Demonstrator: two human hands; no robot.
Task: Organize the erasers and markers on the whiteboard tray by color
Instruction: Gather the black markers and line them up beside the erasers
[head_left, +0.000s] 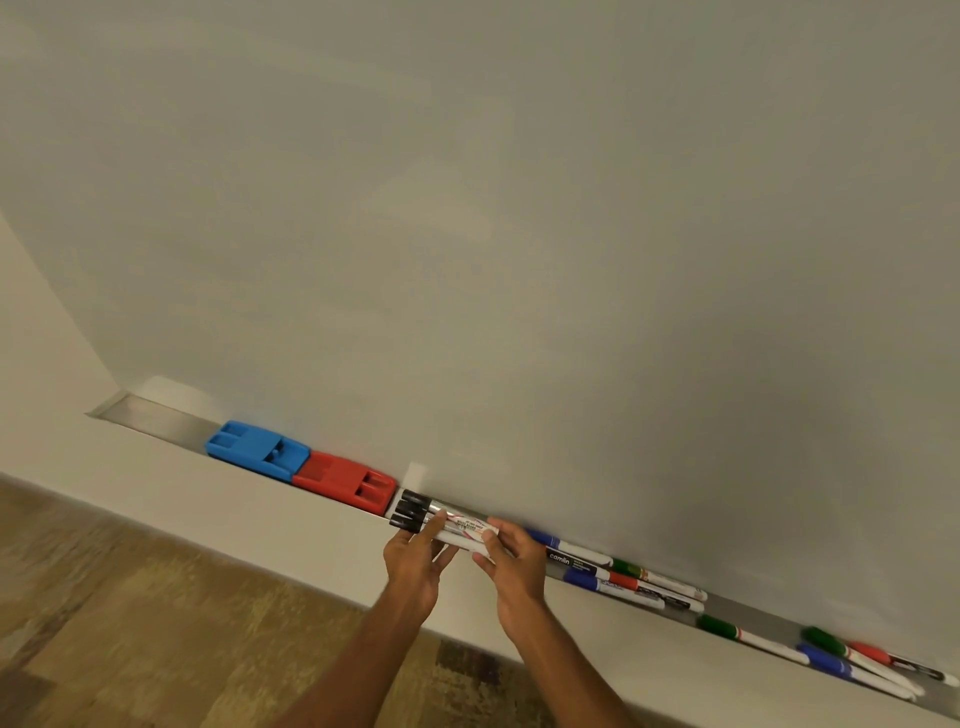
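A metal whiteboard tray (156, 415) runs from upper left to lower right. On it sit a blue eraser (257, 450) and, touching its right end, a red eraser (344, 481). Right of the red eraser, three black-capped markers (415, 510) lie bunched together. My left hand (415, 561) and my right hand (511, 558) both grip this bunch, left near the caps, right at the far ends. Further right lie blue, green and red capped markers (623, 579), and another mixed group (841, 654) near the frame edge.
The blank whiteboard (519, 234) fills the upper view. A cream wall ledge (260, 519) runs below the tray. Wood-pattern floor (130, 623) lies at the lower left. The tray's left end beyond the blue eraser holds nothing.
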